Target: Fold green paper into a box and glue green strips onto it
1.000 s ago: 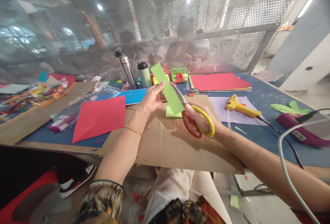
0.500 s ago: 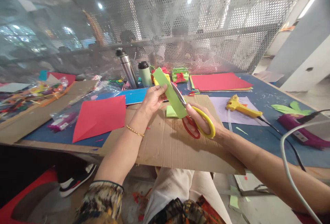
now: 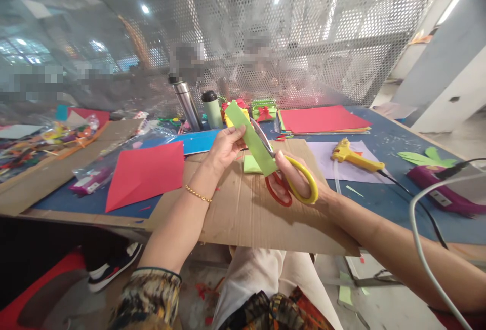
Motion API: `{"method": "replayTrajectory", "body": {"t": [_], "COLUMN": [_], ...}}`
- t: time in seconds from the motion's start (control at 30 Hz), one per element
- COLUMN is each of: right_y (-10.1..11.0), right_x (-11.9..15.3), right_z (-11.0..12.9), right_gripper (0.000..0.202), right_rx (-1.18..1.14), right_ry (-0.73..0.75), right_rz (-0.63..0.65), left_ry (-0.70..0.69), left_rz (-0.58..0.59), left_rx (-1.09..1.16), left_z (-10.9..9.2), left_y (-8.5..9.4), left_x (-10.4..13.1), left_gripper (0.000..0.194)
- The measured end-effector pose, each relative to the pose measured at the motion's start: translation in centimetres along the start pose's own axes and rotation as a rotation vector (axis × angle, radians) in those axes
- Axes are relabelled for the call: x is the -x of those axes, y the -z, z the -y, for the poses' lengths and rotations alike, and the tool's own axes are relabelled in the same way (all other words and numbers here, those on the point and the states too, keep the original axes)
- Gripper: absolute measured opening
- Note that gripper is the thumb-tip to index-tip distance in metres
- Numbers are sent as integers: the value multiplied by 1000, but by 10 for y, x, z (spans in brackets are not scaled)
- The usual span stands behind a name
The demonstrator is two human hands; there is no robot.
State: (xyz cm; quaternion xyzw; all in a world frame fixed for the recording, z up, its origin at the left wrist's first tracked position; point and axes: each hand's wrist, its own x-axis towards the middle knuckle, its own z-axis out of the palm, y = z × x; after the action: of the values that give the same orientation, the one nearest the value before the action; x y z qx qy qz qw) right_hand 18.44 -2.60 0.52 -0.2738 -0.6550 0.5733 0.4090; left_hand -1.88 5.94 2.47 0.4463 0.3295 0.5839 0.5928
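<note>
- Here's the flat, rectangular light-green paper strip [image 3: 248, 137], held up at a slant over the brown corrugated cardboard sheet [image 3: 243, 213].
- The left hand [image 3: 228, 145] pinches it by the left edge, thumb on top!
- The right hand [image 3: 298, 173] grips the metal scissors with one red and one yellow handle [image 3: 312, 188], loops spread, blade running beside the strip's right edge (whether paper sits between the blades, I can't tell).
- Looks like the cutting step, a trim along that long side; the next move seems to call for a steady left pinch and blades lined up true.
- Beneath, a small light-green paper piece [image 3: 250, 165] lies on the cardboard.
- Further out on the blue counter [image 3: 391, 221]: a yellow plastic glue gun [image 3: 355, 158] over a pale purple paper sheet [image 3: 321, 160] at right, a bright red paper sheet [image 3: 146, 175] at left.
</note>
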Motion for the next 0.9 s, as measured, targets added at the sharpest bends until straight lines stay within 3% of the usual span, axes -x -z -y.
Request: {"method": "replayTrajectory", "body": {"t": [0.4,0.9], "right_y": [-3,-2], "right_x": [2,3], "right_z": [6,13], "right_gripper": [58,55], "right_rx": [-21,149], "right_ry": [-7,30], "right_rz": [0,-42], "left_ry": [-2,17], "left_rz": [16,46], "left_rx": [-23,-7], "left_z": [-2,0], "left_y": [-1,-3], "left_x": [1,3], "left_gripper": [14,19]}}
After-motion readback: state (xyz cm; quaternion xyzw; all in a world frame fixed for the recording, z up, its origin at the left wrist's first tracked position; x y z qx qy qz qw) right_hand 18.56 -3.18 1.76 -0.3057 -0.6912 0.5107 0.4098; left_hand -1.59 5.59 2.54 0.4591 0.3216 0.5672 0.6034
